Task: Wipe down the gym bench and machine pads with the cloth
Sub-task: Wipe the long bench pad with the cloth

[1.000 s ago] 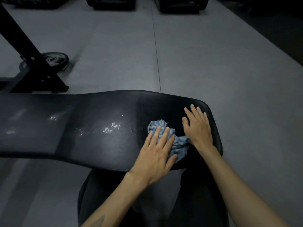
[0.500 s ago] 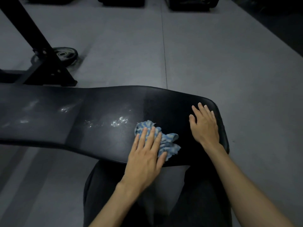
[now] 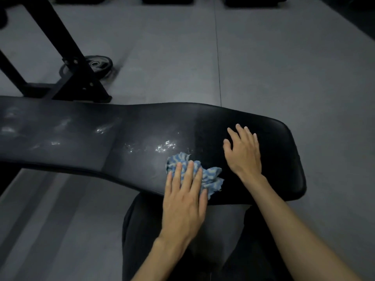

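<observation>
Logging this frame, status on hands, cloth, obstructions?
Left hand flat, pressing cloth on bench pad. Right hand open, resting on pad. Shiny patches beside cloth. Nothing blocking.

There is a single view, from a wide-angle camera worn on the person's head, looking forward and steeply down. It sits close above the long black padded bench, which crosses the frame from the left edge to the right of centre, curved by the lens. Both bare forearms enter from the bottom edge, with the left hand and right hand near the middle of the picture. The person's own dark-clothed legs show directly below the lens. Beyond the bench the camera takes in the grey floor, a black metal frame at upper left, and dark equipment cut off by the top edge.
</observation>
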A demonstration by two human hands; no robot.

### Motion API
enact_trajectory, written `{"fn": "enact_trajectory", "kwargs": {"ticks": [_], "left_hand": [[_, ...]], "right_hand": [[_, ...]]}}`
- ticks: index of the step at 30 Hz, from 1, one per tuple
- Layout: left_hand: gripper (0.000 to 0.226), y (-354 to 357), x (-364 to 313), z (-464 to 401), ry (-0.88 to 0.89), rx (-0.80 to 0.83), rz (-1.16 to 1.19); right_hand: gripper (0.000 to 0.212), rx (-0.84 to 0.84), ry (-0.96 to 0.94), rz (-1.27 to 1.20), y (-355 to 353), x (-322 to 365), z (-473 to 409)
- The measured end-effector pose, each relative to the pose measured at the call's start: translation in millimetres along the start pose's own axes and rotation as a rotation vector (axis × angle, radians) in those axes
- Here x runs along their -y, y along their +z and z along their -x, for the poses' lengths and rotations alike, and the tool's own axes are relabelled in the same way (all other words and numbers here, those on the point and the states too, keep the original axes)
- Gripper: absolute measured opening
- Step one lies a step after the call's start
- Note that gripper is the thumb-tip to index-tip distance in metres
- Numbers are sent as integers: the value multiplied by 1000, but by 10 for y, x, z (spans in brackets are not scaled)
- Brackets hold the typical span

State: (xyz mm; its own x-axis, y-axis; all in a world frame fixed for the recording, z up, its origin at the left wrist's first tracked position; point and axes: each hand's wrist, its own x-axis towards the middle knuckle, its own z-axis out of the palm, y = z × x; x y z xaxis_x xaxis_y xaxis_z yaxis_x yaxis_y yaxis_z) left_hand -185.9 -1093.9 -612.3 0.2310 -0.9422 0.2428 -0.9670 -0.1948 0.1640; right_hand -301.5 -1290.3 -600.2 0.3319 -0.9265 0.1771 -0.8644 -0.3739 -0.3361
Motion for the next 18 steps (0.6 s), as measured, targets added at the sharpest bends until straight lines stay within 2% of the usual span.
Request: {"fn": "enact_trajectory", "kwargs": {"ticks": [4,5,9,11,15,18], "left_hand": [[56,1,80,115,228,15,-18],[57,-6,172,121,232,8,-25],[53,-45,263,79,-54,-52,-23],[51,-30,132,45,-112,-76,-35],[43,-14,117,22,25,-153,-35],[55,-53,338,10,54,-208,-31]], "right_hand": [[51,8,-6,-11,-17,24,-8],[51,12,-2,-11,-19,27,-6],[51,12,10,-1,-13,31,10],[52,10,11,9,-6,40,9],[52,18,12,11,-16,42,13],[52,20,11,10,-16,43,19]]}}
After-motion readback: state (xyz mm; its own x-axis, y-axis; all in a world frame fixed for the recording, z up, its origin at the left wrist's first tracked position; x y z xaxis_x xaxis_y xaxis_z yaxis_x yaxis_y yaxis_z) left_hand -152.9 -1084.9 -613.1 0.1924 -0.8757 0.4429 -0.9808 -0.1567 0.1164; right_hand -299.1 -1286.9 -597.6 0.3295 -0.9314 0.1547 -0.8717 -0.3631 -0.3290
